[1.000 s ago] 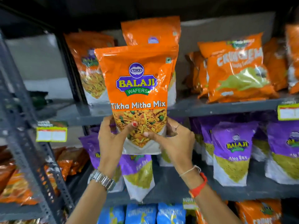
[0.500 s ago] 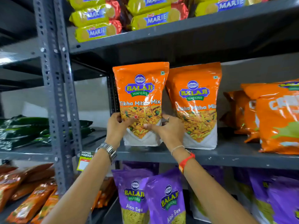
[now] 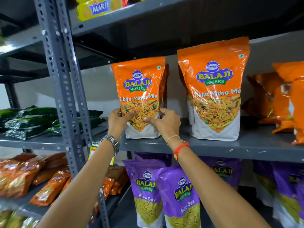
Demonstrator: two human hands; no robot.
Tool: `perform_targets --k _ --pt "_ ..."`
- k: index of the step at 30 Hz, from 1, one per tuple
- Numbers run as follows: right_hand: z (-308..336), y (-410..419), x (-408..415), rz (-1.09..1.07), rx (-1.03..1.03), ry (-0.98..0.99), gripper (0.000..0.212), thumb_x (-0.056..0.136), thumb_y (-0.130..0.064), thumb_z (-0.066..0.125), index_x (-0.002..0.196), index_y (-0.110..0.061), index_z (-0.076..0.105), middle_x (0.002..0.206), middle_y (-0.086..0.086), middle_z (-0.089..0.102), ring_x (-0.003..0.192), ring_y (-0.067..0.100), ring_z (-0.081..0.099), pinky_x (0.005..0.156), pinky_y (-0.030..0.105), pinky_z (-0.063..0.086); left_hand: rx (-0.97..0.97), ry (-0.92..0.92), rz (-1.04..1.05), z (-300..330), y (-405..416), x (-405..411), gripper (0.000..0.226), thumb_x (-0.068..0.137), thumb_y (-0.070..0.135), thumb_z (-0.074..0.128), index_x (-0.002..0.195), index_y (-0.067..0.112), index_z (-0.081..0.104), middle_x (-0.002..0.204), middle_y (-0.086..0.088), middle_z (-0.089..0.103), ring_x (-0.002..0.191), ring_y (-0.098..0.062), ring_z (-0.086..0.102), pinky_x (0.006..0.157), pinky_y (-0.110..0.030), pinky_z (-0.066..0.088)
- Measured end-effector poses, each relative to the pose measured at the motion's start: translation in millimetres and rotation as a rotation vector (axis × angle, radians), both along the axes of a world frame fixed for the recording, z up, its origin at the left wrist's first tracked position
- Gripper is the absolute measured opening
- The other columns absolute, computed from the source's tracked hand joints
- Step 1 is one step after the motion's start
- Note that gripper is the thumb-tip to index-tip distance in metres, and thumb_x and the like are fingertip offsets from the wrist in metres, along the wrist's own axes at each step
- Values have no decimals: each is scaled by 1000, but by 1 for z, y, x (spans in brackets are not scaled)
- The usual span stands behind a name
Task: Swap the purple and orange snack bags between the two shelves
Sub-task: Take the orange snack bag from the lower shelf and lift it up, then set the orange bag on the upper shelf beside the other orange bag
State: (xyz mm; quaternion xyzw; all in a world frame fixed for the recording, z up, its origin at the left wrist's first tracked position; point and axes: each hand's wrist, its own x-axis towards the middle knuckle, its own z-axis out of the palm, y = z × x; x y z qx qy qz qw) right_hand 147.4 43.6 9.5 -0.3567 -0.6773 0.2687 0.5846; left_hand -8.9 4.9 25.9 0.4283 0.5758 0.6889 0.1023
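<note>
Together, left hand and right hand clasp one orange bag upright beside another orange bag.

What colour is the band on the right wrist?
Red-orange band, beside a thin white bracelet; head view.

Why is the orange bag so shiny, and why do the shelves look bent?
Head view: light from above glares in white streaks off the crinkly held orange bag, between the left hand and right hand; the wide-angle lens bows the grey post and shelf; the far left edge is smeared with blur.
</note>
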Motion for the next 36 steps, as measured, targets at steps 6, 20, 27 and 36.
perform_targets --k 6,20,27,36 --pt "-4 -6 4 68 21 -1 51 66 -48 82 96 -10 69 94 10 76 90 26 70 82 46 57 29 37 79 -6 -1 4 66 68 38 77 121 4 58 119 -13 67 103 -24 65 83 -32 54" --pt "-236 -42 111 4 -237 241 26 82 3 68 83 -23 65 78 -5 69 68 -5 65 67 18 51 331 -187 144 -217 -53 129 35 86 13 61 118 15 47 101 0 52 86 -3 52 77 -19 43" --pt "-282 30 94 237 -600 27 80 78 -34 77 144 -16 34 142 2 45 130 13 41 110 32 34 -29 -488 -119 -290 -37 130 25 94 26 49 118 22 52 122 1 55 114 -17 51 95 -29 45" --pt "-329 17 136 279 -737 -125 68 65 -50 80 124 -35 49 132 -2 62 122 19 56 100 46 49 -322 -539 -295 -341 -44 163 47 96 29 43 142 21 31 145 -1 44 127 -19 48 108 -49 39"
